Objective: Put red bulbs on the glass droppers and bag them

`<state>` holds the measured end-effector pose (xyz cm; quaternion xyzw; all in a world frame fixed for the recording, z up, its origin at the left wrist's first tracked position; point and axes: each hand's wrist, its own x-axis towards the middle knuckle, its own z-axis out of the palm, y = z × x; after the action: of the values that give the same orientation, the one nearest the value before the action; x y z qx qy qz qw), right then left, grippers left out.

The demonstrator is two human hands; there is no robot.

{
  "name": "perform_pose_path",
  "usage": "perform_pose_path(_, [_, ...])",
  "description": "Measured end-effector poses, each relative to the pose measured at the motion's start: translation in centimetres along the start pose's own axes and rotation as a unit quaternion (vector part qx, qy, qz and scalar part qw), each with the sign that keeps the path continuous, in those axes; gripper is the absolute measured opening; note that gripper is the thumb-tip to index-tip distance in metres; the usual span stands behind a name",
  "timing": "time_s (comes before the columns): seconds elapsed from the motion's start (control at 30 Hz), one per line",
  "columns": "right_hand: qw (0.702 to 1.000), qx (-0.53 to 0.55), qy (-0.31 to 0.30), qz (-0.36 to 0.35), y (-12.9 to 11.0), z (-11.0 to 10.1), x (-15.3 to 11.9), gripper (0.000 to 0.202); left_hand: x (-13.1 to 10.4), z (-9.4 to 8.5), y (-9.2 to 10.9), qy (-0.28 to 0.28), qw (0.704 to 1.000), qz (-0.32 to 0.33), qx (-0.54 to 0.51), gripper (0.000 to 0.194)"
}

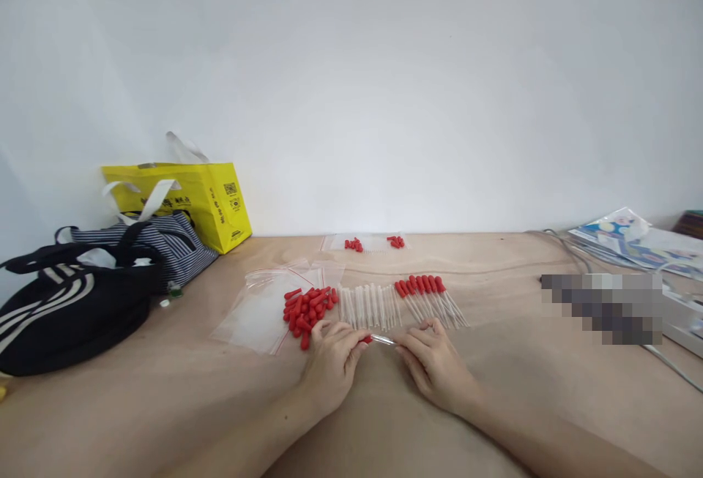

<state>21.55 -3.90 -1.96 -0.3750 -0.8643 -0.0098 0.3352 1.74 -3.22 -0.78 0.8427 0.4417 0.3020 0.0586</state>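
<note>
My left hand pinches a red rubber bulb near the table's middle. A clear glass tube runs from the bulb to my right hand, whose fingers are closed on its other end. Just beyond my left hand lies a pile of red bulbs. To its right, a row of bare clear tubes lies side by side. Farther right are several tubes with red bulbs on their ends, bulbs pointing away from me.
Clear zip bags lie left of the pile. Another bag with small red pieces is near the wall. At the left are a black bag, a striped bag and a yellow bag. Papers and cables lie at the right.
</note>
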Motion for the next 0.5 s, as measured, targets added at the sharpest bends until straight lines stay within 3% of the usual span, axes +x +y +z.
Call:
perform_pose_path(0.3, [0.999,-0.018,0.006,-0.036,-0.05,0.22,-0.09,0.029,0.00,-0.03,0.25,0.011,1.000,-0.009,-0.002,0.016])
perform_pose_path(0.5, [0.995,-0.056,0.015,-0.079,0.06,0.16,0.10,0.028,-0.32,-0.33,0.58,0.014,0.999,0.023,0.019,0.015])
